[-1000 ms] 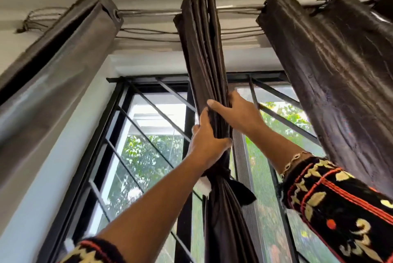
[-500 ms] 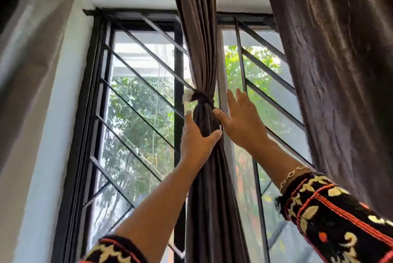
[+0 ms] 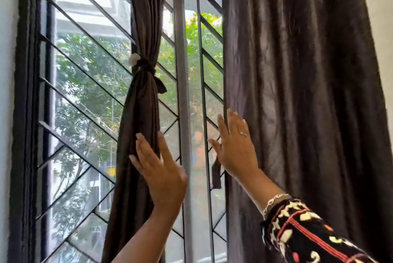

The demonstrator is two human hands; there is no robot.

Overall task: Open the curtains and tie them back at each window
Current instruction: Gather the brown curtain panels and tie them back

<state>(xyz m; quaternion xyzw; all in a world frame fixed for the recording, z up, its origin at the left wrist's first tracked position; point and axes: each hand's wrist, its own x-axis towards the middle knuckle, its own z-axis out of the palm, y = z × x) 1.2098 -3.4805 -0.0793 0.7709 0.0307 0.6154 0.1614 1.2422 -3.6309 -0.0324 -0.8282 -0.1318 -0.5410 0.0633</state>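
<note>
1. In the head view we look up at a window whose black grille (image 3: 85, 67) has diagonal bars. Green trees show through the glass.
2. The middle curtain (image 3: 139, 118) hangs in front of the grille, gathered into 1 narrow bundle. A dark tie-back (image 3: 146, 65) is knotted round it well above both hands, with a small white piece (image 3: 134, 59) at the knot's left side.
3. Our left hand (image 3: 162, 170) is raised with its fingers straight and slightly spread. Its fingertips lie against the lower right side of the gathered bundle and pinch nothing.
4. The right curtain (image 3: 297, 92) hangs loose and wide, covering the right part of the window, and it is not tied.
5. Our right hand (image 3: 236, 148) is flat and spread at that curtain's left edge, palm toward the cloth. We cannot tell whether it presses the fabric. It wears a ring (image 3: 243, 134), with a bracelet (image 3: 274, 199) at the wrist above a patterned sleeve (image 3: 308, 237).
6. A short dark strip (image 3: 216, 174) dangles just beside the right curtain's edge, below the right hand.
</note>
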